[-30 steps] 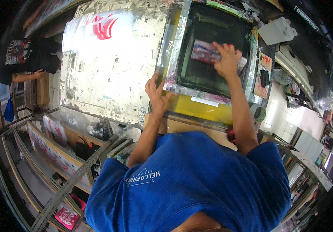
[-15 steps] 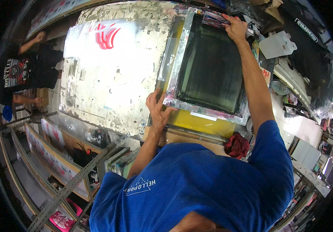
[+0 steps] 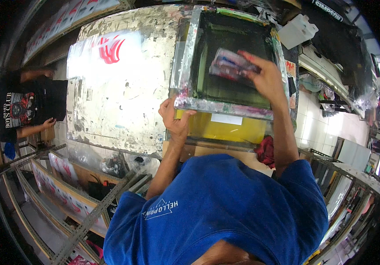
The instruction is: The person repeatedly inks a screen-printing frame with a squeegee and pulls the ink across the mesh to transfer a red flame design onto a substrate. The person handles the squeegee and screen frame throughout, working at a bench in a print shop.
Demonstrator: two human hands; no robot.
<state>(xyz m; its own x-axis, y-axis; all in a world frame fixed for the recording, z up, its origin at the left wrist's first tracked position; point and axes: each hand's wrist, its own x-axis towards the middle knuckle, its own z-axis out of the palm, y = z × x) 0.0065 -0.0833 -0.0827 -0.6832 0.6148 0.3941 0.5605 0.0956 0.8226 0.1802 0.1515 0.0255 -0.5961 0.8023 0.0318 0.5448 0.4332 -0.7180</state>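
A screen-printing frame (image 3: 225,107), its rim smeared with paint around a dark mesh (image 3: 212,90), lies in front of me over a yellow board (image 3: 225,129). My left hand (image 3: 175,121) is closed on the frame's near left corner, thumb along the near edge. My right hand (image 3: 265,75) grips a paint-stained squeegee (image 3: 230,64), blurred by motion, over the middle of the mesh. Red stains show on its fingers. A small white strip (image 3: 226,119) lies on the yellow board beside the near rim.
Left of the frame, a sheet with a red print (image 3: 112,49) lies on a worn white tabletop (image 3: 123,101). A dark red cloth (image 3: 265,151) sits near my right forearm. A white jug (image 3: 298,31) stands at the far right. Another person (image 3: 31,104) is at the left, above slatted racks (image 3: 62,194).
My right hand has drawn the squeegee from the far right end of the frame toward me and left, over the mesh. My left hand stays at the corner.
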